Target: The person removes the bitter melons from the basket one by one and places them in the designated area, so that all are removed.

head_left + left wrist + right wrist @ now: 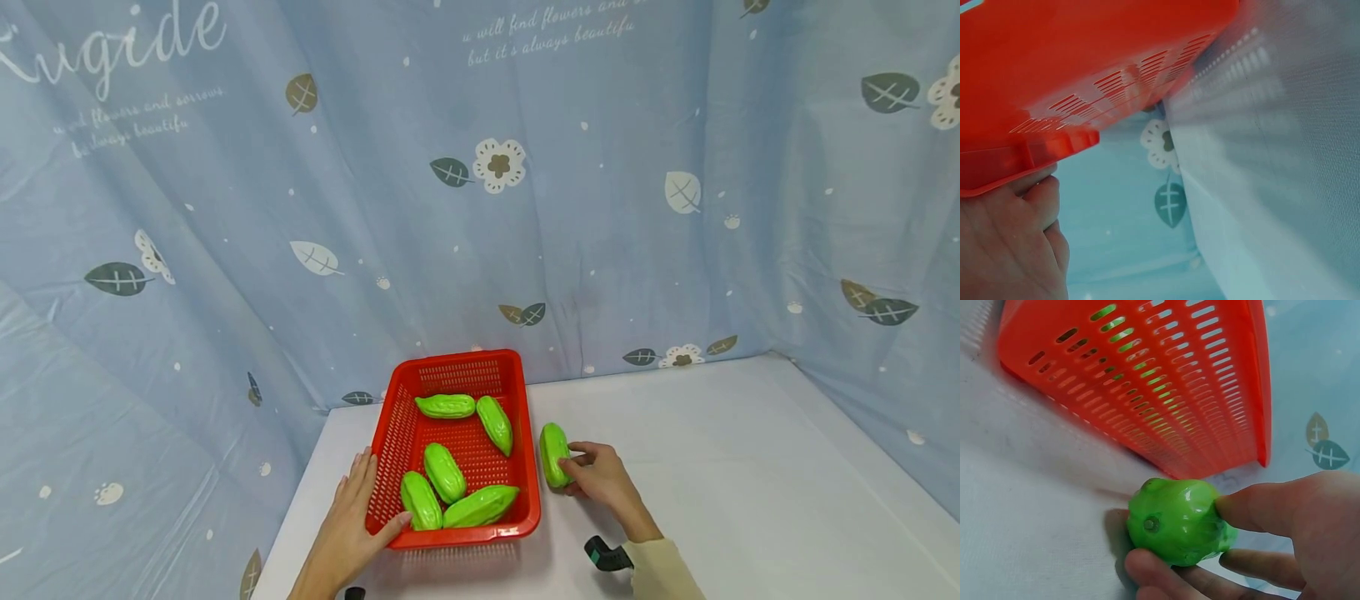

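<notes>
A green bitter melon [554, 455] lies on the white table just right of the red plastic basket [531, 467]. My right hand [600, 479] holds it around its near end, the thumb on one side and the fingers on the other. Close up in the right wrist view, the bitter melon [1175, 522] shows a lumpy skin and a small stem stub. At the basket's near left corner rests my left hand [347, 521], its fingers straight along the left rim and its thumb over the front rim. Several more bitter melons [444, 472] lie spread inside the basket.
The white table [712, 467] reaches to the right of the basket. A blue patterned curtain [600, 208] hangs behind and at both sides. Near my right wrist is a black device [606, 554] with a green patch.
</notes>
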`<state>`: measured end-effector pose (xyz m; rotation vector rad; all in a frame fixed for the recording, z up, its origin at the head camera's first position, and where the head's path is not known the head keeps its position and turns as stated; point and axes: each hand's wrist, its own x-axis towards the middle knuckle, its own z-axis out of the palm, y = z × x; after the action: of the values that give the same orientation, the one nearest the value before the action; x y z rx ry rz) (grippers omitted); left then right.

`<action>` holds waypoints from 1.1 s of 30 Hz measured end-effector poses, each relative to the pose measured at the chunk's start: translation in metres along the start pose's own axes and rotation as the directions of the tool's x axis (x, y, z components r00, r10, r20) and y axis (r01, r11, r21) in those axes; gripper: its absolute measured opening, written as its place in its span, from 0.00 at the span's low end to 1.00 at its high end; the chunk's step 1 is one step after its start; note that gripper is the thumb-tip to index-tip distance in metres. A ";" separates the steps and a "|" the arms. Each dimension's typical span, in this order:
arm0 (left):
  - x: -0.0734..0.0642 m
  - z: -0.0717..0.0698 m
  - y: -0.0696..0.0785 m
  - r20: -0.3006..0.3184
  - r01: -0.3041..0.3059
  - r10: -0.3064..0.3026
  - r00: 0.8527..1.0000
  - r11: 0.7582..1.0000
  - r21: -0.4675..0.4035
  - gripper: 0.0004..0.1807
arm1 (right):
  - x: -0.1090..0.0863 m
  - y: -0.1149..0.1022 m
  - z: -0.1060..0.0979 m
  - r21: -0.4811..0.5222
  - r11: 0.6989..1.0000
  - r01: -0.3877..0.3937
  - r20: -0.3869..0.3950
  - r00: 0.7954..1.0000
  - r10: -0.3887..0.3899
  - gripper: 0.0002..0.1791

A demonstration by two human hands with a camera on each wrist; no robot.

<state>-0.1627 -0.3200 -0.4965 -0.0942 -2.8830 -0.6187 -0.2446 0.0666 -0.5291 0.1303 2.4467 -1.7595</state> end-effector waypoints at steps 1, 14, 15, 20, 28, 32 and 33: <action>0.000 0.000 0.000 -0.002 -0.002 0.002 1.000 1.000 -0.001 0.58 | 0.000 0.001 0.000 0.006 1.000 -0.003 0.002 1.000 0.002 0.28; -0.001 0.001 0.000 -0.037 -0.044 0.045 0.998 0.999 0.011 0.58 | -0.002 0.003 -0.001 0.024 1.000 -0.009 0.006 1.000 0.009 0.28; -0.001 0.001 0.000 -0.037 -0.045 0.045 0.998 0.999 0.011 0.58 | -0.002 0.003 -0.001 0.025 1.000 -0.009 0.005 1.000 0.009 0.28; -0.002 0.002 -0.002 -0.039 -0.048 0.049 0.998 0.999 0.010 0.57 | -0.003 0.002 -0.002 0.024 1.000 -0.014 0.005 1.000 0.014 0.27; -0.001 0.002 -0.002 -0.010 -0.013 0.013 1.000 1.000 -0.007 0.58 | -0.005 0.001 -0.003 0.046 0.999 -0.021 0.024 1.000 0.020 0.29; -0.001 0.002 -0.001 -0.001 -0.002 0.002 1.000 1.000 -0.014 0.58 | -0.009 -0.002 -0.007 0.047 0.998 -0.029 0.041 0.999 0.027 0.30; -0.001 0.001 -0.001 -0.002 -0.003 0.003 1.000 1.000 -0.012 0.58 | -0.009 -0.003 -0.008 0.045 0.998 -0.034 0.043 0.999 0.032 0.30</action>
<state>-0.1624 -0.3203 -0.4983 -0.0992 -2.8771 -0.6357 -0.2366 0.0733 -0.5220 0.1363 2.3621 -1.7868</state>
